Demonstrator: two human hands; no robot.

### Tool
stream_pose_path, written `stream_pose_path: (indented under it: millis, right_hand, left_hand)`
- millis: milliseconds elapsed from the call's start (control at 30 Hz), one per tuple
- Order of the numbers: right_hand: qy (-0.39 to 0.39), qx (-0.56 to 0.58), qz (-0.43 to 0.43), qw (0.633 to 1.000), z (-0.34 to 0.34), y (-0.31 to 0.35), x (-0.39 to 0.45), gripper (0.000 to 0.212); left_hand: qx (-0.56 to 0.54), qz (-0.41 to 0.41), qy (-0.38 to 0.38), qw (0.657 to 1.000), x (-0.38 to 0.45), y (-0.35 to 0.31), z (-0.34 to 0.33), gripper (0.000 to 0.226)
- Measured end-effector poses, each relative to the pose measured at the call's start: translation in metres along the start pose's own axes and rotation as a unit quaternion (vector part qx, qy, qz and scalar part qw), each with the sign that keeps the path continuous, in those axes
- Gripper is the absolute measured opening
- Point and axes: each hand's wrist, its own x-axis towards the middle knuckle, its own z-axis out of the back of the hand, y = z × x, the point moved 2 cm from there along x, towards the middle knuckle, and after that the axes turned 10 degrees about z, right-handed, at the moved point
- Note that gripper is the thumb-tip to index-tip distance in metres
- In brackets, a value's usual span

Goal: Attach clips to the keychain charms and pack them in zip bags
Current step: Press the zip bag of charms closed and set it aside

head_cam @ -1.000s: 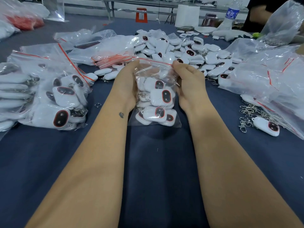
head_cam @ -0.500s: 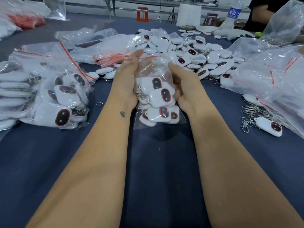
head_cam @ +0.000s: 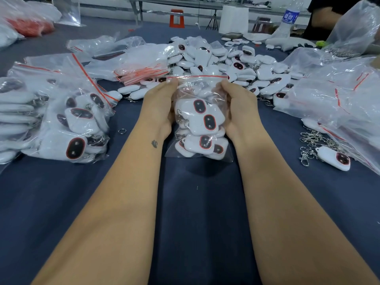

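A clear zip bag (head_cam: 200,124) with a red seal strip stands upright on the dark blue table, filled with several white keychain charms with dark oval faces. My left hand (head_cam: 159,103) grips its left side and my right hand (head_cam: 238,103) grips its right side, fingertips near the seal. A loose pile of white charms (head_cam: 232,62) lies just behind the bag. One single charm (head_cam: 334,158) lies at the right beside a heap of metal clips (head_cam: 312,140).
Filled zip bags (head_cam: 61,120) are stacked at the left. Empty zip bags with red strips (head_cam: 141,74) lie behind the left hand. Large plastic bags (head_cam: 339,99) cover the right side. A loose ring (head_cam: 121,131) lies on the cloth. Another person's arm (head_cam: 322,15) and a water bottle (head_cam: 289,19) are far right.
Both hands have squeezed the bag's sides and shifted along it; the top of the bag now stands straighter, with the red seal strip stretched level between the fingertips.
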Motion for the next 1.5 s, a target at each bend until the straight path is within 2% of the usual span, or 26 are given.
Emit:
stream_pose_path:
  millis: [133,267,533,667,933,1200,1367,1500]
  right_hand:
    - [-0.008,-0.028,0.029,0.999,0.0014,-0.0008,0.0007,0.019]
    - [-0.017,-0.001,0.020,1.000,0.0000,0.0005,0.0007,0.018]
    - [-0.025,-0.021,0.056,0.998,0.0029,0.0010,0.0018,0.024]
    - [-0.012,-0.012,0.031,0.999,0.0005,-0.0002,0.0015,0.027]
    - [-0.021,-0.042,0.036,0.998,0.0019,-0.0009,0.0003,0.022]
    - [-0.025,-0.114,0.071,0.991,-0.0009,-0.0005,-0.0046,0.026]
    - [0.010,-0.132,0.067,0.989,-0.0034,-0.0006,-0.0066,0.023]
    - [-0.002,-0.146,0.085,0.986,-0.0002,-0.0006,-0.0062,0.019]
  left_hand:
    - [-0.037,0.005,-0.040,0.998,0.0001,-0.0010,0.0026,0.010]
    - [-0.051,-0.012,-0.035,0.998,-0.0026,-0.0012,0.0022,0.014]
    - [-0.043,-0.024,-0.034,0.998,-0.0073,-0.0023,-0.0002,0.018]
    - [-0.042,-0.027,-0.050,0.997,-0.0058,-0.0020,-0.0013,0.022]
    - [-0.075,-0.020,-0.053,0.996,-0.0055,-0.0024,0.0003,0.017]
    - [0.006,-0.029,-0.092,0.995,0.0005,0.0040,-0.0006,0.032]
    - [-0.015,-0.027,-0.078,0.997,0.0005,0.0043,-0.0009,0.035]
    - [-0.050,0.006,-0.048,0.998,-0.0020,0.0042,-0.0024,0.026]
